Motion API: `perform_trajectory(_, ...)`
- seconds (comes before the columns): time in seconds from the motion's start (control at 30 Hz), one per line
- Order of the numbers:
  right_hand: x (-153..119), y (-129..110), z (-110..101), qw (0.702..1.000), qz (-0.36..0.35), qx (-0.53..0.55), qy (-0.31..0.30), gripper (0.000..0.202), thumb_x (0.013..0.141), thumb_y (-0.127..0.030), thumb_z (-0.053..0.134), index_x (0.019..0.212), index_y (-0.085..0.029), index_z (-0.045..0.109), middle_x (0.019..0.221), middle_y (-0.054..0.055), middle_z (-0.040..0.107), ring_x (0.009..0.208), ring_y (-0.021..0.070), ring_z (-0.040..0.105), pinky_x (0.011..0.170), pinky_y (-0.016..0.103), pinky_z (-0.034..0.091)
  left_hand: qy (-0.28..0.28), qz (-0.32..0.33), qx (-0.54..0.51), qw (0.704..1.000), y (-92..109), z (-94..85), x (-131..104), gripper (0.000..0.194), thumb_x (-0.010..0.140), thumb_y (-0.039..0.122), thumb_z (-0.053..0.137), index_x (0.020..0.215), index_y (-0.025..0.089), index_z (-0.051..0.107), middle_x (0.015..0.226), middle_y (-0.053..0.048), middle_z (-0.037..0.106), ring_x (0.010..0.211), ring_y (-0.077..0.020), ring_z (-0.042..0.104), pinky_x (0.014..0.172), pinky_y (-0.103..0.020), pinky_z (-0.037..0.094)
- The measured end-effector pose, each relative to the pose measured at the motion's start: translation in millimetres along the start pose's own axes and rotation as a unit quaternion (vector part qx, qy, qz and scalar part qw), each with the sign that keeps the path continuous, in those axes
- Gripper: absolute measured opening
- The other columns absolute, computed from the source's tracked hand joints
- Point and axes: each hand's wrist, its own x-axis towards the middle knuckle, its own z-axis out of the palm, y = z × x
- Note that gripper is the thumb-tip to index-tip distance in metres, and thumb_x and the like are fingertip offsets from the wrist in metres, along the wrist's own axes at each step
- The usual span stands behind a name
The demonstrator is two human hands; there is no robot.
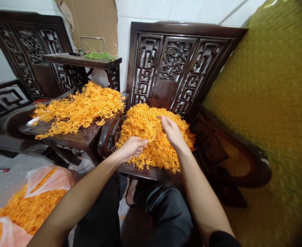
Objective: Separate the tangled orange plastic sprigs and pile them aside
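Observation:
A large heap of curly orange strands covers the seat of a dark carved wooden chair in front of me. My left hand is closed over the near left part of the heap, its thumb and fingertips pinching a thin orange strand. That strand runs up and right to my right hand. The right index finger points left while the other fingers curl underneath, partly hidden, where the strand meets them. What kind of material the strands are, I cannot make out.
Left of the chair, a second orange pile lies on a low wooden table. A plastic bag of orange strands stands on the floor. Green stems lie on a raised shelf. A yellow textured sheet rises at right.

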Motion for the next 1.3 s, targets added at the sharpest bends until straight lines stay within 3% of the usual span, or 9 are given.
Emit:
perform_trajectory(0.13, 4, -2, 3, 0.996, 0.032, -0.04, 0.071, 0.051, 0.084, -0.066, 0.063, 0.064, -0.023, 0.045, 0.06, -0.002, 0.043, 0.057, 0.0133, 0.039, 0.054, 0.029, 0.032, 0.046, 0.012, 0.022, 0.999, 8, 7.8, 2, 0.032, 0.09, 0.036, 0.063, 0.068, 0.017, 0.051, 0.047, 0.009, 0.031, 0.038, -0.0029, 0.02, 0.041, -0.02, 0.01)
perform_trajectory(0.33, 27, 40, -16, 0.943, 0.106, 0.094, 0.3, 0.054, 0.086, -0.08, 0.043, 0.079, -0.026, 0.04, 0.064, -0.005, 0.04, 0.053, 0.0136, 0.042, 0.05, 0.027, 0.039, 0.093, -0.014, 0.117, 0.989, 2, 11.9, 6, 0.03, 0.087, 0.034, 0.063, 0.064, 0.017, 0.054, 0.046, 0.006, 0.04, 0.036, -0.0056, 0.026, 0.041, -0.023, 0.013)
perform_trajectory(0.5, 19, 75, -5, 0.982, 0.045, -0.032, 0.18, 0.046, 0.091, -0.064, 0.045, 0.102, -0.021, 0.058, 0.091, 0.007, 0.063, 0.081, 0.021, 0.062, 0.076, 0.038, 0.053, 0.222, 0.036, 0.299, 0.927, -3, -0.6, 19, 0.03, 0.09, 0.035, 0.06, 0.068, 0.015, 0.066, 0.049, 0.002, 0.051, 0.044, -0.0105, 0.039, 0.048, -0.024, 0.024)
perform_trajectory(0.63, 13, 81, 1, 0.976, 0.041, -0.121, 0.179, 0.051, 0.088, -0.061, 0.052, 0.109, -0.016, 0.064, 0.118, 0.019, 0.063, 0.121, 0.0348, 0.053, 0.109, 0.061, 0.035, 0.266, 0.045, 0.347, 0.898, 5, -4.9, 34, 0.032, 0.091, 0.031, 0.059, 0.065, 0.014, 0.066, 0.051, 0.0, 0.053, 0.051, -0.013, 0.044, 0.055, -0.026, 0.027)
perform_trajectory(0.73, 2, 67, 2, 0.973, -0.043, -0.162, 0.161, 0.058, 0.089, -0.058, 0.056, 0.129, -0.016, 0.059, 0.139, 0.02, 0.054, 0.134, 0.0364, 0.045, 0.115, 0.062, 0.027, 0.289, 0.053, 0.372, 0.881, 10, -2.9, 41, 0.033, 0.09, 0.029, 0.061, 0.06, 0.015, 0.064, 0.053, -0.001, 0.054, 0.057, -0.0149, 0.047, 0.06, -0.027, 0.03)
perform_trajectory(0.87, -20, 43, 22, 0.98, -0.154, -0.098, 0.078, 0.07, 0.088, -0.05, 0.064, 0.148, -0.021, 0.041, 0.134, 0.016, 0.058, 0.115, 0.0283, 0.06, 0.1, 0.048, 0.05, 0.303, 0.065, 0.393, 0.866, 12, 7.2, 47, 0.031, 0.087, 0.025, 0.064, 0.058, 0.017, 0.062, 0.056, -0.002, 0.053, 0.063, -0.0171, 0.049, 0.065, -0.027, 0.032)
perform_trajectory(1.0, -21, 34, 39, 0.979, -0.149, -0.083, 0.108, 0.04, 0.094, -0.044, 0.06, 0.128, -0.023, 0.062, 0.121, 0.013, 0.068, 0.11, 0.0278, 0.064, 0.099, 0.047, 0.052, 0.276, 0.068, 0.393, 0.875, 10, 25.3, 49, 0.03, 0.088, 0.023, 0.063, 0.059, 0.016, 0.061, 0.056, -0.002, 0.053, 0.062, -0.0161, 0.048, 0.063, -0.026, 0.032)
perform_trajectory(1.2, -2, 50, 19, 0.987, 0.026, 0.063, 0.148, 0.045, 0.089, -0.058, 0.061, 0.102, -0.019, 0.078, 0.09, 0.006, 0.074, 0.08, 0.0224, 0.066, 0.069, 0.035, 0.055, 0.15, 0.013, 0.27, 0.951, 13, 44.2, 40, 0.03, 0.093, 0.031, 0.058, 0.067, 0.016, 0.059, 0.049, 0.003, 0.046, 0.041, -0.0089, 0.035, 0.046, -0.024, 0.024)
perform_trajectory(1.3, 2, 59, 13, 0.975, 0.104, 0.153, 0.121, 0.054, 0.08, -0.066, 0.067, 0.1, -0.018, 0.079, 0.086, 0.004, 0.073, 0.062, 0.0151, 0.055, 0.048, 0.027, 0.042, 0.094, -0.03, 0.137, 0.986, 17, 43.6, 37, 0.028, 0.091, 0.03, 0.062, 0.068, 0.016, 0.055, 0.046, 0.006, 0.039, 0.037, -0.0057, 0.027, 0.042, -0.022, 0.015)
